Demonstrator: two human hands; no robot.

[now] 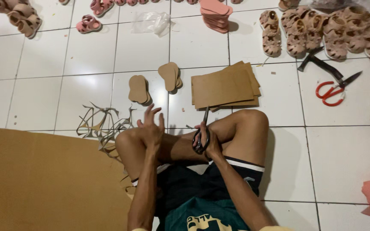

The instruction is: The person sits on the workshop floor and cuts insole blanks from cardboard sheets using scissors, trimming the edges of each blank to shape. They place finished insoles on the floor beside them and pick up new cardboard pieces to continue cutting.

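Two hands sit over the crossed legs of a person seated on the white tile floor [35,98]. Right hand [208,139] is closed through the loops of black-handled scissors [202,132]; blades point to 12 o'clock, long axis nearly straight up the frame, tips touching or just short of the near edge of the stack of brown cardboard sheets [224,87]. Left hand [150,128] is empty, fingers spread and raised, palm toward the right hand, resting near the left knee.

Key relation: the cardboard stack lies at 12 to 1 o'clock from the scissor hand, just beyond the shins; right hand is clearly nearer to it than left. Two small piles of cut sole-shaped cardboard pieces [138,89] [171,76] lie at 11–12 o'clock from the left hand, apart from it. Offcut strips [101,124] lie at 9 o'clock of the left knee, beside a large brown board [43,179].

Also present: red-handled scissors [332,90] at 2 o'clock, well apart; tan sandals [322,30] and a stack of pink insoles [215,15] at the far edge.

Poor view: whether the blades are open or shut is hard to tell, probably slightly parted. Right thumb hidden behind the handles; pink sheets at the right edge are cut off.
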